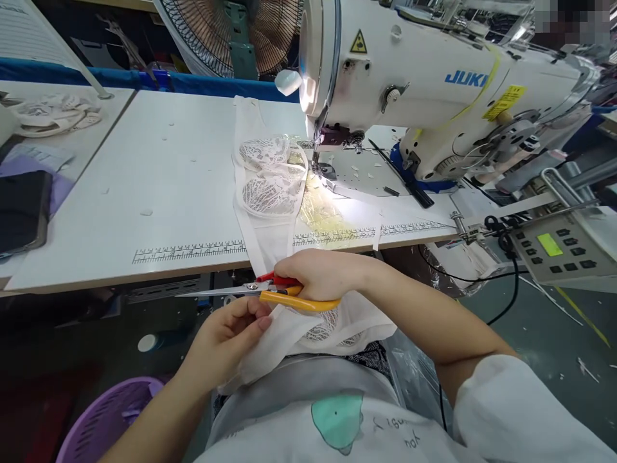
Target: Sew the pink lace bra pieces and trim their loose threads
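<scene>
My right hand (321, 275) is closed round a pair of scissors (299, 300) with yellow and red handles. Their blades point left, past the table's front edge, and look nearly closed. Just below the blades, my left hand (230, 334) pinches the edge of a white lace bra (270, 341) between thumb and fingers. That bra drapes over my lap, its lace cup showing under the right hand. A strip of white lace bras (272, 193) runs from the tabletop over the edge towards my hands; whether it joins the piece on my lap is hidden by the right hand.
A sewing machine (434, 83) stands at the back right, its needle beside the lace. Black tweezers (402, 175) lie near its base. A phone (24, 209) is at far left, a purple basket (103, 418) below left, a fan (231, 38) behind. The control panel (563, 247) juts out at right.
</scene>
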`<state>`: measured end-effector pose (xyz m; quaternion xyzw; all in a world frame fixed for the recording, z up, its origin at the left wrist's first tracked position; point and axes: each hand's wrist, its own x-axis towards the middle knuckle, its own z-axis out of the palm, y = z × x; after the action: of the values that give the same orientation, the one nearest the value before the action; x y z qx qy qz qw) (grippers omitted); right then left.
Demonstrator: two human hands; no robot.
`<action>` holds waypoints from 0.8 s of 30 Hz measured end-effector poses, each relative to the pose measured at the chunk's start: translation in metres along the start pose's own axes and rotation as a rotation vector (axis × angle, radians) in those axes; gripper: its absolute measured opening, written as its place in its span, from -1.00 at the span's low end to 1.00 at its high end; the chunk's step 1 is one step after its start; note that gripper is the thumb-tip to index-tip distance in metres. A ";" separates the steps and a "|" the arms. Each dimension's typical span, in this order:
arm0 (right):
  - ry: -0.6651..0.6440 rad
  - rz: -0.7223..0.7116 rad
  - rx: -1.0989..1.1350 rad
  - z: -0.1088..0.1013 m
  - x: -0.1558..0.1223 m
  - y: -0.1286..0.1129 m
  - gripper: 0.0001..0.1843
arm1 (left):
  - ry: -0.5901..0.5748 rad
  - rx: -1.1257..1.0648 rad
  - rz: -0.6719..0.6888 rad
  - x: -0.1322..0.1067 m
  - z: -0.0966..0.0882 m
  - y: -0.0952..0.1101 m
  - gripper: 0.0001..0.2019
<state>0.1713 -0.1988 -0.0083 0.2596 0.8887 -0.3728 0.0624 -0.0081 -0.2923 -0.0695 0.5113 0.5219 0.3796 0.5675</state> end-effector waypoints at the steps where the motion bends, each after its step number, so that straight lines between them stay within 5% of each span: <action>1: 0.006 -0.001 0.003 -0.002 0.000 0.001 -0.79 | 0.010 -0.034 -0.024 0.001 0.000 0.001 -0.82; 10: 0.002 -0.034 -0.014 -0.005 0.001 0.001 -0.78 | 0.121 -0.076 -0.158 0.003 0.008 0.002 -0.83; 24: 0.033 -0.067 -0.030 -0.003 0.001 0.003 -0.74 | 0.110 -0.008 -0.204 0.006 0.010 0.009 -0.66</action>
<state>0.1722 -0.1942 -0.0081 0.2347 0.9032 -0.3571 0.0391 0.0038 -0.2866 -0.0625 0.4318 0.5998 0.3496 0.5759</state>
